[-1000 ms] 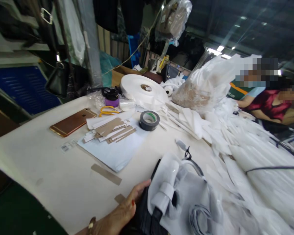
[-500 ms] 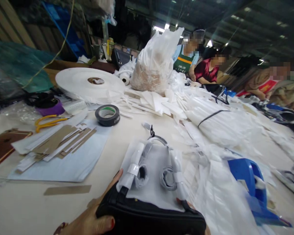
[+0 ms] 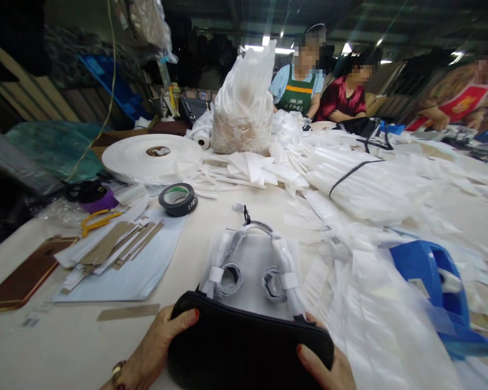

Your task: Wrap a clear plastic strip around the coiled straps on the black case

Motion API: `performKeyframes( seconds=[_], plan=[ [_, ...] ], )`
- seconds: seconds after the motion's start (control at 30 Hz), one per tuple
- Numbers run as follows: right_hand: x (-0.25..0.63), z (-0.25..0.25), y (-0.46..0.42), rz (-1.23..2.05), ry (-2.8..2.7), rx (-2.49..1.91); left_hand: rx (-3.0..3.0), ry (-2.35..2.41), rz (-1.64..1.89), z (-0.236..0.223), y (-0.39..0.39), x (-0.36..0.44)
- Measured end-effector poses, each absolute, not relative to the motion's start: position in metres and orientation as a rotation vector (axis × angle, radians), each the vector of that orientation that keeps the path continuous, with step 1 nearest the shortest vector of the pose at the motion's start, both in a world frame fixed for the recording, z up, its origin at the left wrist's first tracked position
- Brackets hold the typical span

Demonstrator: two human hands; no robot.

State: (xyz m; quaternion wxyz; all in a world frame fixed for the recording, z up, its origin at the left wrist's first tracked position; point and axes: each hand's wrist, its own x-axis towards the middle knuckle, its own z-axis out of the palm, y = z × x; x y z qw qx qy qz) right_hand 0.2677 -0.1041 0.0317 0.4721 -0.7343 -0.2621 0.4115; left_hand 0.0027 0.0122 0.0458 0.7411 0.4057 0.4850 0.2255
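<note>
Both hands grip a black handbag (image 3: pixel 244 346) at the bottom middle of the head view. My left hand (image 3: pixel 160 336) clasps its left end, thumb over the near face and other fingers hidden behind. At the right end, my right hand (image 3: pixel 327 357) holds the bag the same way. Beyond the bag's top edge lie its handles (image 3: pixel 287 260), wrapped in white foam and clear film. A translucent white sheet (image 3: pixel 250 254) lies under the handles. A small black tag or strap end (image 3: pixel 246 215) stands up at the handle's far tip.
Left lie a phone (image 3: pixel 28 271), card strips (image 3: pixel 114 244), yellow scissors (image 3: pixel 100 219) and black tape (image 3: pixel 178 199). Behind are a large white roll (image 3: pixel 126 157) and a stuffed plastic bag (image 3: pixel 244 108). A blue tape dispenser (image 3: pixel 425 276) stands right, beside foam sheets (image 3: pixel 382 309). Several people work across the table.
The handbag has tipped so its broad black face shows more. My right hand, mostly hidden before, now shows its thumb on the near face. The camera view has levelled and shifted.
</note>
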Motion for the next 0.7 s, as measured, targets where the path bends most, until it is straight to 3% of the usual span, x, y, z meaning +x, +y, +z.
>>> performKeyframes(
  seconds=[0.3, 0.5, 0.7],
  plan=[
    [0.265, 0.032, -0.090, 1.065, -0.460, -1.802, 0.863, 1.224, 0.597, 0.051, 0.009, 0.019],
    [0.267, 0.018, -0.084, 0.938, -0.516, -1.870, 0.836, 1.244, 0.633, 0.060, 0.009, 0.023],
    [0.268, 0.013, -0.083, 0.847, -0.590, -1.946, 1.457, 1.558, 0.539, 0.079, 0.035, 0.026]
  ],
)
